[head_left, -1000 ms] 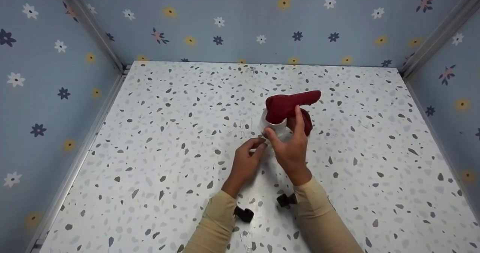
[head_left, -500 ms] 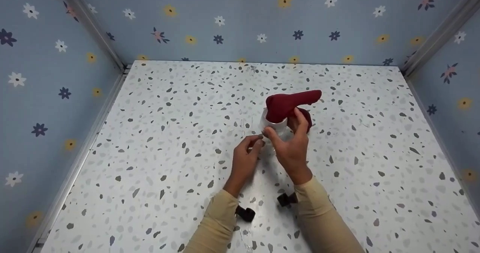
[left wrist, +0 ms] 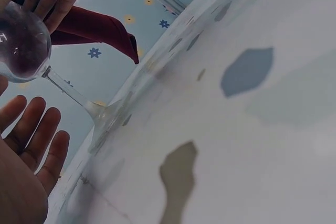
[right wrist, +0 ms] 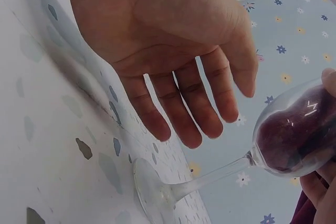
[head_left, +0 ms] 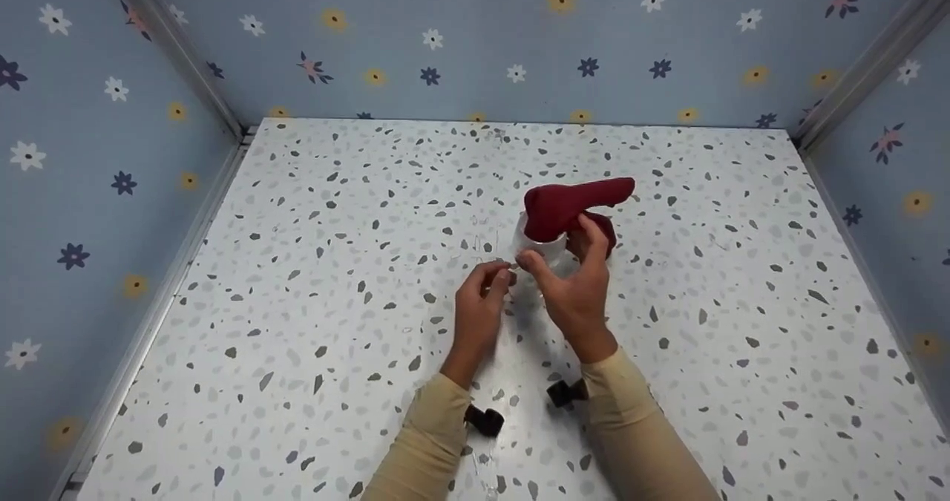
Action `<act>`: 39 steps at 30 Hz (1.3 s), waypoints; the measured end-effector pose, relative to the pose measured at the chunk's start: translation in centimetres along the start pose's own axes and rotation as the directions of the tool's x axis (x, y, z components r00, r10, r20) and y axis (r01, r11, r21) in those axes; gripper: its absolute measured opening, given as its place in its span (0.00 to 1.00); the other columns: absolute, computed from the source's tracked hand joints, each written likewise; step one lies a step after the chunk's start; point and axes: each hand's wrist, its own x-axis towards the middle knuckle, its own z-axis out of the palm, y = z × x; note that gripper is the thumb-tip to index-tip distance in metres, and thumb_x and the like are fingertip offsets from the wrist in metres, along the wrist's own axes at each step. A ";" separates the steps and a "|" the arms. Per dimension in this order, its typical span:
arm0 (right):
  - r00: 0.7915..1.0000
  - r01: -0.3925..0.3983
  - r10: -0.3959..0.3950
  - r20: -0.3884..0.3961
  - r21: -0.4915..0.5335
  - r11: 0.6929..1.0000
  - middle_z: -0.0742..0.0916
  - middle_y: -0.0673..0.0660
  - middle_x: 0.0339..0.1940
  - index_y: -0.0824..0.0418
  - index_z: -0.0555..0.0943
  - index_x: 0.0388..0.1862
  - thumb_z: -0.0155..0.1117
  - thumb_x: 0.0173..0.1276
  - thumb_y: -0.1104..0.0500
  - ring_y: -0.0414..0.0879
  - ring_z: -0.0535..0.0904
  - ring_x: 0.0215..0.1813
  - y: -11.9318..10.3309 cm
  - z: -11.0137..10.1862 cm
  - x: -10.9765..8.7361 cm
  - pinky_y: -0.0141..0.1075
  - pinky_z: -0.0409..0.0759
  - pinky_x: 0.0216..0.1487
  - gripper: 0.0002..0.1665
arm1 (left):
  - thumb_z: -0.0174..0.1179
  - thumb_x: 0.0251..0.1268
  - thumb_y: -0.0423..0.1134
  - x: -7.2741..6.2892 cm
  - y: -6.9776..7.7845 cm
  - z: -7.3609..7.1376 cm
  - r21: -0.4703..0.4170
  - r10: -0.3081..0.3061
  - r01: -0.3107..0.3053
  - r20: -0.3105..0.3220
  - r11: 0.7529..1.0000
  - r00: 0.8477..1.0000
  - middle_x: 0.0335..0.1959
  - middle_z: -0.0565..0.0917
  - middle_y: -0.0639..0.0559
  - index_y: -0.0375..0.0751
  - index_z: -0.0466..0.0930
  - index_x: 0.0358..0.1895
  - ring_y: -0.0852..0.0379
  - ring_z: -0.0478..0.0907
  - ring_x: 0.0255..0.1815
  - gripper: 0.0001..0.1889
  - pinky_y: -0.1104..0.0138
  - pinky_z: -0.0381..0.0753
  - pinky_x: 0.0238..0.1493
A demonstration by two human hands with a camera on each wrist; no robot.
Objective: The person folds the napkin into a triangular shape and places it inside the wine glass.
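A clear wine glass [head_left: 548, 250] is upright right of the table's middle, its foot [right wrist: 149, 190] on the surface. Dark red cloth [head_left: 575, 200], napkin-like, fills the bowl; one rolled end sticks out to the right and another fold hangs down behind the fingers. My right hand [head_left: 575, 289] grips the bowl, thumb on the near side and fingers on the right. Left of the glass, my left hand [head_left: 479, 308] hovers near the stem [left wrist: 65, 87] without touching it. Its fingers are loosely spread and hold nothing, as the right wrist view [right wrist: 168, 56] shows.
The table [head_left: 297, 338] is white with grey speckles. Blue flowered panels [head_left: 475, 48] enclose its back and sides. Black wrist mounts [head_left: 486, 421] project from both sleeves close to the table.
My left hand has drifted slightly left, away from the glass. The right forefinger has bent down from the cloth toward the glass. Glass and cloth stay almost in place.
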 end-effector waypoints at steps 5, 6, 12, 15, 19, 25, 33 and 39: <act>1.000 0.001 -0.001 -0.015 -0.009 1.000 0.80 0.62 0.60 0.70 0.63 0.69 0.81 0.56 0.60 0.49 0.77 0.61 0.1 0.1 0.0 0.45 0.75 0.60 0.48 | 0.54 0.77 0.43 0.7 -0.8 -0.2 0.003 0.069 -0.069 -0.022 0.998 0.997 0.44 0.85 0.42 0.34 0.79 0.55 0.54 0.83 0.46 0.16 0.58 0.82 0.50; 1.000 0.001 -0.001 -0.018 -0.011 1.000 0.81 0.62 0.59 0.70 0.63 0.69 0.81 0.56 0.60 0.50 0.77 0.60 0.1 0.1 0.0 0.45 0.75 0.60 0.48 | 0.54 0.78 0.43 0.8 -0.7 -0.3 -0.001 0.073 -0.073 -0.027 0.997 0.997 0.45 0.85 0.41 0.34 0.79 0.55 0.53 0.83 0.46 0.16 0.58 0.81 0.51; 0.999 -0.031 0.031 -0.019 -0.007 0.999 0.81 0.64 0.60 0.71 0.63 0.69 0.81 0.55 0.62 0.50 0.78 0.61 0.2 0.3 -0.3 0.44 0.75 0.61 0.49 | 0.52 0.79 0.39 1.3 0.3 -1.0 -0.009 0.082 -0.083 -0.043 0.997 0.996 0.46 0.84 0.40 0.36 0.79 0.56 0.50 0.82 0.48 0.14 0.55 0.80 0.53; 0.999 -0.042 0.042 -0.023 -0.007 0.999 0.81 0.66 0.60 0.72 0.62 0.69 0.81 0.53 0.65 0.52 0.78 0.61 0.3 0.5 -0.3 0.42 0.74 0.61 0.50 | 0.53 0.78 0.38 1.9 1.0 -1.3 -0.001 0.120 -0.120 -0.043 0.993 0.992 0.46 0.84 0.39 0.35 0.78 0.57 0.47 0.82 0.49 0.13 0.57 0.81 0.52; 0.999 -0.039 0.039 -0.029 -0.013 0.999 0.80 0.69 0.60 0.74 0.62 0.68 0.81 0.52 0.68 0.55 0.78 0.61 0.3 0.6 -0.2 0.44 0.75 0.61 0.49 | 0.54 0.77 0.39 2.7 2.2 -1.3 0.037 0.165 -0.164 -0.035 0.986 0.986 0.47 0.84 0.44 0.36 0.79 0.56 0.49 0.82 0.49 0.13 0.60 0.81 0.50; 0.999 -0.039 0.039 -0.023 -0.005 0.999 0.78 0.66 0.63 0.72 0.62 0.69 0.80 0.56 0.66 0.53 0.76 0.66 0.1 0.3 -0.2 0.46 0.74 0.64 0.48 | 0.57 0.75 0.44 3.0 4.1 -0.8 0.162 0.226 -0.224 0.003 0.961 0.974 0.51 0.82 0.53 0.39 0.80 0.56 0.59 0.78 0.52 0.15 0.60 0.79 0.52; 0.999 -0.025 0.025 -0.026 0.012 1.000 0.79 0.66 0.64 0.71 0.63 0.69 0.79 0.57 0.62 0.53 0.76 0.66 0.2 0.4 -0.3 0.49 0.73 0.65 0.47 | 0.61 0.71 0.45 4.2 6.3 -0.2 0.280 0.405 -0.396 0.027 0.875 0.914 0.54 0.80 0.50 0.40 0.84 0.52 0.59 0.74 0.59 0.15 0.61 0.76 0.57; 0.999 -0.031 0.030 -0.031 -0.004 1.000 0.78 0.68 0.63 0.73 0.63 0.68 0.78 0.56 0.68 0.54 0.76 0.66 -0.2 0.4 -0.2 0.45 0.74 0.65 0.46 | 0.65 0.67 0.51 5.0 7.5 0.7 0.438 0.499 -0.478 0.073 0.762 0.863 0.61 0.76 0.46 0.44 0.86 0.53 0.53 0.69 0.65 0.18 0.51 0.67 0.64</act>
